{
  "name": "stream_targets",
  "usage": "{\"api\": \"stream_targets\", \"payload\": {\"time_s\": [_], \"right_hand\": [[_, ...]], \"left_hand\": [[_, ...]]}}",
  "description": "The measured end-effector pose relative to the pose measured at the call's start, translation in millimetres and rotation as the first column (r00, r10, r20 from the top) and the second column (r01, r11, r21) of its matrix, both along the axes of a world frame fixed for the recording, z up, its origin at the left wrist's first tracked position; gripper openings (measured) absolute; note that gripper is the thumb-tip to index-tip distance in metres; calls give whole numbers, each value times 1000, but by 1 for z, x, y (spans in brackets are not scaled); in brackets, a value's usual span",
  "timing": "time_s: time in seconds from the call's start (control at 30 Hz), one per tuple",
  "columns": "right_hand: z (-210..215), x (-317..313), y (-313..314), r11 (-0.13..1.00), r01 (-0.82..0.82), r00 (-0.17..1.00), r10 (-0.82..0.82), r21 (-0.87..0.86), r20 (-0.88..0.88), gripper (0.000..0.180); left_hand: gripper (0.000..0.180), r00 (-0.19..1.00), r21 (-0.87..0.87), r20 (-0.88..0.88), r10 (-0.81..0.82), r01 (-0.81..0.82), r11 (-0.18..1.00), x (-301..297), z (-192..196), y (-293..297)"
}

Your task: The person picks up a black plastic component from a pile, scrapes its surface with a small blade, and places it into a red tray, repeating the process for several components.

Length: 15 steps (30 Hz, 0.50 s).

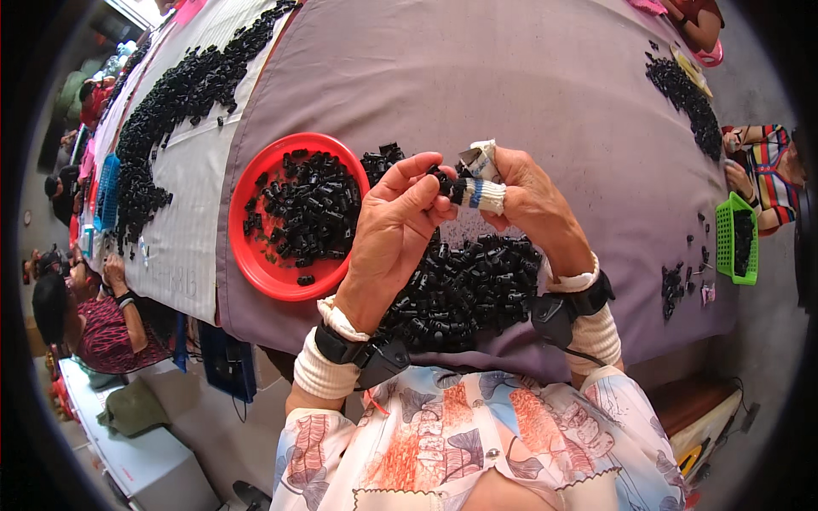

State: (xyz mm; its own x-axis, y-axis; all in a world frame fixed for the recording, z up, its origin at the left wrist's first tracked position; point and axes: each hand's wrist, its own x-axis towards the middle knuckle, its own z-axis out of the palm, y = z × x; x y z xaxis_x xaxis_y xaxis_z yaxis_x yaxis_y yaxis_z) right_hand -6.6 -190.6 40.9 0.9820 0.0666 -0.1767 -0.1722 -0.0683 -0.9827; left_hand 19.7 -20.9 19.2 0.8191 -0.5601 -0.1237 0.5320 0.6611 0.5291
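Small black plastic parts (pixel 443 180) were pinched between both hands, left hand (pixel 394 223) and cloth-wrapped right hand (pixel 528 200), above a large unworked heap (pixel 464 289) on the purple surface (pixel 545 94), beside a part-filled red tray (pixel 256 264).

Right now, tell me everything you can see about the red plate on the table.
The red plate is round and shallow with a raised rim, and looks like plastic. It lies flat on the purple-grey cloth, to the left of the left hand. A heap of small black parts fills its middle and upper area, with bare red along the lower left rim. Neither hand touches it.
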Motion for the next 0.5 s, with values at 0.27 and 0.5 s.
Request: {"api": "stream_targets", "payload": {"time_s": [0.27,0.5], "right_hand": [[-2,0,0,1000,-6,998,7,2,-60,19],[-2,1,2,994,-98,995,97,-39,-34,21]], "left_hand": [[20,999,-10,-37,-23,23,1000,1,-8,-5],[20,999,16,-29,-23,23,1000,5,-13,-1]]}}
